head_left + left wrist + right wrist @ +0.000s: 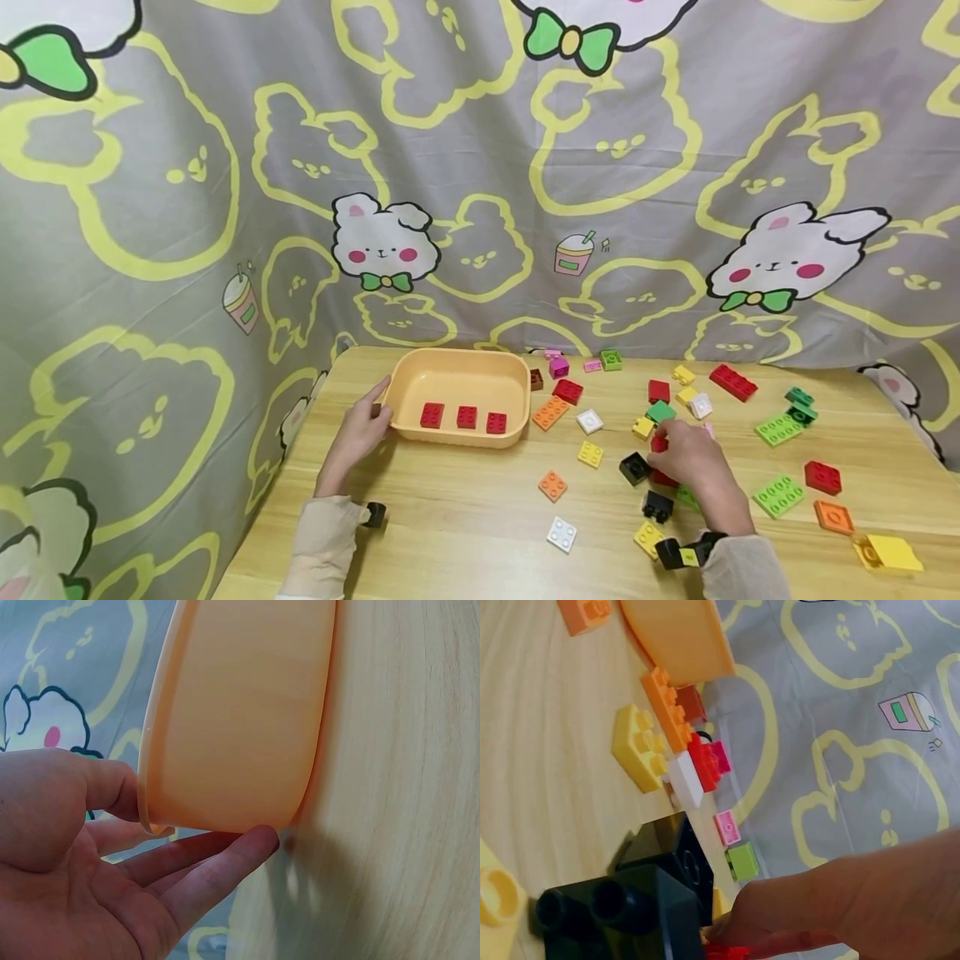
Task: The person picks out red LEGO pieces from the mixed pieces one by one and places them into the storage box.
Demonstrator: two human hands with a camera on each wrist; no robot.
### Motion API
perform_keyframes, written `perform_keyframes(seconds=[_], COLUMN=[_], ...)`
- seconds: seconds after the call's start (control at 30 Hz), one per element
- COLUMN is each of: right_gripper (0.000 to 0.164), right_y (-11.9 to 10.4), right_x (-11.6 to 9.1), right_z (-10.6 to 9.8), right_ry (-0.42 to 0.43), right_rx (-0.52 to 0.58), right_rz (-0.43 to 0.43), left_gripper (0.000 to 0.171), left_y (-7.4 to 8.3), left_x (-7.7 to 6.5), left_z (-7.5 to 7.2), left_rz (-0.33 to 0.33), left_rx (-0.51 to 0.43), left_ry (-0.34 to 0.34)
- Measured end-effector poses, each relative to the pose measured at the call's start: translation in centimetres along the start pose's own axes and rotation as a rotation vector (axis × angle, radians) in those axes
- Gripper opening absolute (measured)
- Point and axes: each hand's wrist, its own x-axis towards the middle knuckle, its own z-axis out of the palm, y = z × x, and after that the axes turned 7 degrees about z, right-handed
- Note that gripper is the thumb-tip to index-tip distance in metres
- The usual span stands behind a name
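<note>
A light wooden table fills the lower half of the head view. Left of centre on it sits an orange tray. To the right, toy bricks lie scattered on the wood: an orange plate, a white tile, a yellow brick, a small orange brick and a white brick toward the bottom centre. Farther right lie a long red brick, two green plates, a red brick and a yellow piece at the lower right.
</note>
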Motion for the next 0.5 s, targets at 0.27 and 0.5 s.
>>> perform_keyframes(seconds=[0.27,0.5], right_gripper=[0.028,0.024], right_y=[-0.20,-0.01], right_x=[0.08,-0.16], right_z=[0.09,-0.04], right_ry=[0.006,0.080], right_rx=[0.000,0.033], right_rz=[0.018,-0.025], left_gripper=[0.058,0.059], left_y=[-0.01,0.07], left_x=[0.03,-0.03], left_z=[0.02,-0.05], left_rz=[-0.003,-0.003], left_rx=[-0.008,-0.002], left_ry=[0.000,-0.001])
